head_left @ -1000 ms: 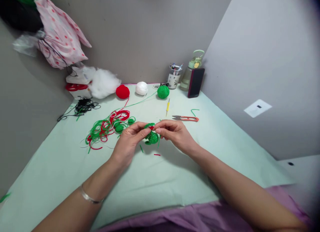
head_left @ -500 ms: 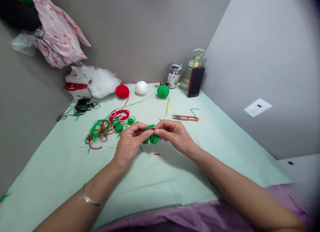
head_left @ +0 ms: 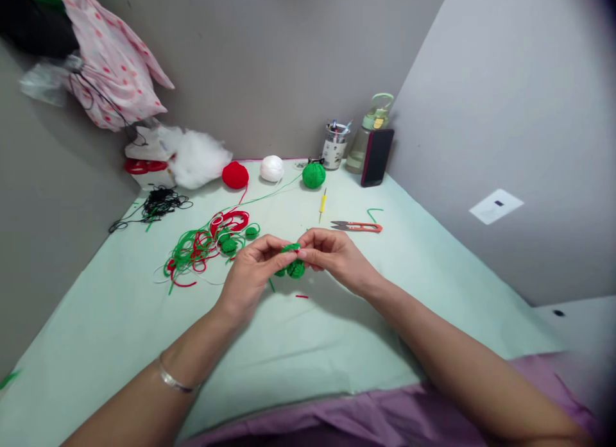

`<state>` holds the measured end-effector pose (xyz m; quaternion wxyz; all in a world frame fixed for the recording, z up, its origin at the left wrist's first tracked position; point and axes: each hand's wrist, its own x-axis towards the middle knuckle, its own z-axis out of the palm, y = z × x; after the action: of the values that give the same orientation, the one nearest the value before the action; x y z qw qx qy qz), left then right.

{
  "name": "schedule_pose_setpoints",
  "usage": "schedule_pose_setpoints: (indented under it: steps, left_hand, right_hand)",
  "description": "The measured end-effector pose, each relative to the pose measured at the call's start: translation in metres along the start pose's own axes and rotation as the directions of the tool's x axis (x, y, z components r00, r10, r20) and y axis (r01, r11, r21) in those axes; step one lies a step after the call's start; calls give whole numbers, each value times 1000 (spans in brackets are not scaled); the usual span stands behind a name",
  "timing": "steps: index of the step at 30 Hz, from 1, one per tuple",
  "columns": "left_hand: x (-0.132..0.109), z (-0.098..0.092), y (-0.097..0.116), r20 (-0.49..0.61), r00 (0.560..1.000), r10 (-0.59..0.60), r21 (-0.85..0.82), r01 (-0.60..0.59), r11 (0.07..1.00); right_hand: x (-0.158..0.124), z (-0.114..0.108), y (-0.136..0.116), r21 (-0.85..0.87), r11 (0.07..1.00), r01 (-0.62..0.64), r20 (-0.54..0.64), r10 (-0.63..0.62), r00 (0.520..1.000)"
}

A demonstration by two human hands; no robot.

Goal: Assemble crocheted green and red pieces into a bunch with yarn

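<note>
Both my hands meet over the middle of the pale green table (head_left: 337, 344). My left hand (head_left: 253, 272) and my right hand (head_left: 332, 254) pinch a small green crocheted piece (head_left: 293, 266) with a bit of red in it, holding it just above the table. A short red yarn scrap (head_left: 302, 297) lies below it. To the left lies a tangle of green and red yarn (head_left: 205, 245) with small green crocheted balls (head_left: 230, 246) in it.
Red-handled thread snips (head_left: 357, 227) and a yellow-handled hook (head_left: 323, 204) lie beyond my right hand. Red (head_left: 235, 176), white (head_left: 272, 168) and green (head_left: 314, 176) yarn balls sit at the back, with white stuffing (head_left: 195, 157), black yarn (head_left: 158, 203), a jar (head_left: 334, 147), a bottle (head_left: 368, 134) and a phone (head_left: 376, 158).
The green piece has been turned and bunched tighter between my fingers. Both hands have stayed in about the same place.
</note>
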<state>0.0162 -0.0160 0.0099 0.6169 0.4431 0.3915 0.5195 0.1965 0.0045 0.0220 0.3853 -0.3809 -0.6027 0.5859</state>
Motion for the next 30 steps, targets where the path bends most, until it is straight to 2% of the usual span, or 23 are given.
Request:
schedule_pose_setpoints:
  steps: [4,10,14,18,21,24,27,30]
  left_hand:
    - [0,0,-2,28,999,-24,8,24,1000]
    - [2,1,3,-18,997,-70,-44,69,997]
    - [3,3,-1,77,993,-94,-28,96,995]
    - [3,1,-1,107,982,-155,-38,160,986]
    - [2,0,0,184,955,-231,-18,238,971]
    - [1,-1,0,268,919,-289,24,294,956]
    - [0,0,-2,303,905,-299,15,310,951]
    - [-1,2,-4,312,894,-322,-18,344,939]
  right_hand:
    - [0,2,-1,61,998,-5,14,4,1000]
    - [-3,1,-5,98,995,-20,103,10,995]
    - [-4,1,-5,124,992,-30,93,18,996]
    - [-1,-6,-8,-22,1000,-9,39,10,999]
    - [0,-12,-10,-105,994,0,-11,-1,1000]
    - [1,-12,-8,-31,996,-87,60,89,994]
    - [1,-10,-5,29,986,-163,111,159,981]
    - [5,-11,-1,93,983,-157,28,155,987]
